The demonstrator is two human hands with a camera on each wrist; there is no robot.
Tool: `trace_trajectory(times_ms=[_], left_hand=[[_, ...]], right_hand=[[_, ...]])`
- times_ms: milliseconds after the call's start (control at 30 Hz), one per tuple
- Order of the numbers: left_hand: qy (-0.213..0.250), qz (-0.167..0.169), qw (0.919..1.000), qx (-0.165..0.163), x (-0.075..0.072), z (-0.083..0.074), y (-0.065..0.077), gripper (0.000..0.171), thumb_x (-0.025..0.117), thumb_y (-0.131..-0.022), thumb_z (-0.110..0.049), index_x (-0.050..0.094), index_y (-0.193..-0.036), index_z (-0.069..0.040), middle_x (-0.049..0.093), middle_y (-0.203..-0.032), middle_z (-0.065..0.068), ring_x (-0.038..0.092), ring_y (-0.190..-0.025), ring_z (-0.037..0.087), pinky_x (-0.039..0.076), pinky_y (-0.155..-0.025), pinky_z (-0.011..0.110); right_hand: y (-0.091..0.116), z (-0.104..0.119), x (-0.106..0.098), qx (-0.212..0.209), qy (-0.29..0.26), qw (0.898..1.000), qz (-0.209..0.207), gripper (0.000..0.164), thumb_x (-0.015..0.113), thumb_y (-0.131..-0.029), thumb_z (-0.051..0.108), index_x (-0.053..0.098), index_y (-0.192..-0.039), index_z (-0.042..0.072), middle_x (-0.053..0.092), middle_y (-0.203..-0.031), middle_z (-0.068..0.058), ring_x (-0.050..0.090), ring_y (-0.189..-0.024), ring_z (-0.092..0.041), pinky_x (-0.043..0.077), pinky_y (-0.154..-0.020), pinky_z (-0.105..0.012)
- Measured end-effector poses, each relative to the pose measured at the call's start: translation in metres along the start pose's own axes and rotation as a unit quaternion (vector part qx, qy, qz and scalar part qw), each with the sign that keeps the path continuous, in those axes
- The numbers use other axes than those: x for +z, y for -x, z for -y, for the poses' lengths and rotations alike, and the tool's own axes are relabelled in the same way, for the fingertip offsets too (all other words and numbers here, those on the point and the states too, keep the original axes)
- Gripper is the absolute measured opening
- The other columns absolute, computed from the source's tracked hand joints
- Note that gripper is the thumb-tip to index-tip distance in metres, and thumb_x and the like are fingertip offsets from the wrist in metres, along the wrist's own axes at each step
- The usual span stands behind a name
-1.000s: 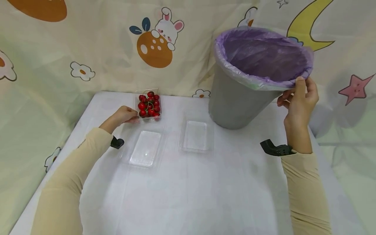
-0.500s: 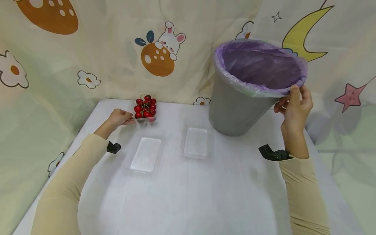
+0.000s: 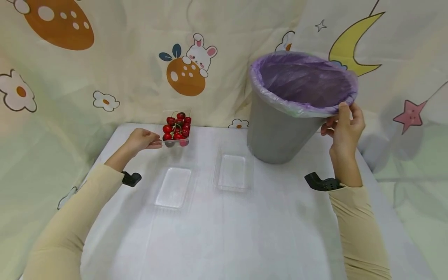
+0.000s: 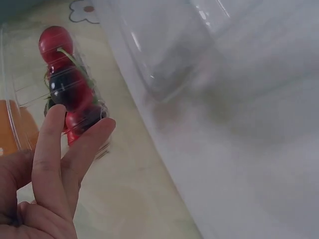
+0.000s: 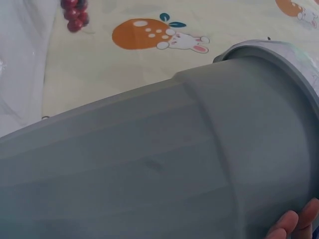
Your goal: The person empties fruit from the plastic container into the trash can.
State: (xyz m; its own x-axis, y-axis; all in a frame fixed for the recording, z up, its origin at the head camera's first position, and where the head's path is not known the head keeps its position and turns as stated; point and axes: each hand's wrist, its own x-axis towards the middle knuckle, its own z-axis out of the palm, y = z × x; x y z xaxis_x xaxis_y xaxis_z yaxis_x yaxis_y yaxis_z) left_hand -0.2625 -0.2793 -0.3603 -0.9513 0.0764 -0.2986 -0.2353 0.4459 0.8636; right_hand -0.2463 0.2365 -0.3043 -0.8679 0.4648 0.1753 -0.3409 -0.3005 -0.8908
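Note:
My left hand (image 3: 141,140) pinches the near left edge of a clear plastic box (image 3: 175,140) filled with red cherries (image 3: 177,128). The box hangs over the far left of the table, a soft shadow beneath it. From the left wrist, fingers reach along the box's underside while the cherries (image 4: 67,87) show through its wall. My right hand (image 3: 344,130) grips the rim of a grey trash can (image 3: 274,134), thumb on top and fingers below. A purple bag (image 3: 302,81) lines the can. In the right wrist view, only some right fingertips (image 5: 286,221) show.
Two more clear plastic boxes, with no fruit in them, lie on the white table (image 3: 224,233): a left one (image 3: 174,188) and a middle one (image 3: 232,171). A printed cloth (image 3: 133,70) hangs close behind the table. The trash can stands at the back right.
My left hand has raised the cherry box off the table. The right hand keeps its grip on the can's rim. The head view has tilted up a little.

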Motion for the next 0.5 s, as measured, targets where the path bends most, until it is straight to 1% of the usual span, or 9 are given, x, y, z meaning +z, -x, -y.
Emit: trace_trajectory(times_ms=[133, 200, 267, 367, 500], left_hand=[[-0.011, 0.025, 0.9995, 0.016, 0.012, -0.021, 0.008, 0.042, 0.040, -0.104, -0.007, 0.040, -0.129, 0.026, 0.071, -0.095, 0.008, 0.067, -0.072, -0.002, 0.057, -0.076, 0.019], [-0.019, 0.033, 0.9990, 0.025, 0.018, -0.030, 0.014, 0.041, 0.041, -0.104, -0.007, 0.042, -0.128, 0.026, 0.071, -0.093, 0.007, 0.068, -0.072, -0.001, 0.057, -0.073, 0.017], [-0.033, 0.039, 0.9979, 0.039, 0.021, -0.039, 0.020, 0.041, 0.043, -0.103, -0.008, 0.043, -0.127, 0.026, 0.072, -0.094, 0.009, 0.068, -0.073, 0.000, 0.057, -0.073, 0.018], [-0.060, 0.038, 0.9959, 0.056, 0.022, -0.050, 0.031, 0.041, 0.044, -0.103, -0.010, 0.045, -0.126, 0.024, 0.071, -0.101, 0.015, 0.069, -0.075, 0.001, 0.058, -0.075, 0.020], [-0.084, 0.045, 0.9935, 0.063, 0.016, -0.061, 0.041, 0.044, 0.043, -0.105, -0.014, 0.045, -0.128, 0.022, 0.071, -0.105, 0.017, 0.070, -0.076, 0.000, 0.058, -0.075, 0.019]], right_hand=[[0.003, 0.003, -0.007, -0.005, 0.011, 1.000, -0.010, 0.029, 0.059, -0.097, 0.023, 0.052, -0.121, 0.009, 0.051, -0.055, -0.002, 0.046, -0.036, -0.014, 0.042, -0.034, -0.021], [0.004, 0.004, -0.010, -0.009, 0.018, 1.000, -0.013, 0.029, 0.059, -0.097, 0.023, 0.053, -0.122, 0.009, 0.051, -0.055, -0.002, 0.045, -0.037, -0.013, 0.042, -0.035, -0.020], [0.004, 0.005, -0.011, -0.013, 0.021, 1.000, -0.014, 0.029, 0.059, -0.097, 0.023, 0.053, -0.122, 0.009, 0.051, -0.055, -0.001, 0.045, -0.037, -0.013, 0.042, -0.035, -0.020], [0.003, 0.006, -0.008, -0.012, 0.024, 1.000, -0.011, 0.032, 0.058, -0.097, 0.022, 0.051, -0.125, 0.009, 0.051, -0.053, -0.001, 0.045, -0.036, -0.012, 0.042, -0.035, -0.019], [0.001, 0.003, -0.002, -0.012, 0.028, 1.000, -0.006, 0.036, 0.058, -0.097, 0.022, 0.050, -0.129, 0.009, 0.051, -0.052, 0.000, 0.046, -0.035, -0.012, 0.042, -0.035, -0.019]])
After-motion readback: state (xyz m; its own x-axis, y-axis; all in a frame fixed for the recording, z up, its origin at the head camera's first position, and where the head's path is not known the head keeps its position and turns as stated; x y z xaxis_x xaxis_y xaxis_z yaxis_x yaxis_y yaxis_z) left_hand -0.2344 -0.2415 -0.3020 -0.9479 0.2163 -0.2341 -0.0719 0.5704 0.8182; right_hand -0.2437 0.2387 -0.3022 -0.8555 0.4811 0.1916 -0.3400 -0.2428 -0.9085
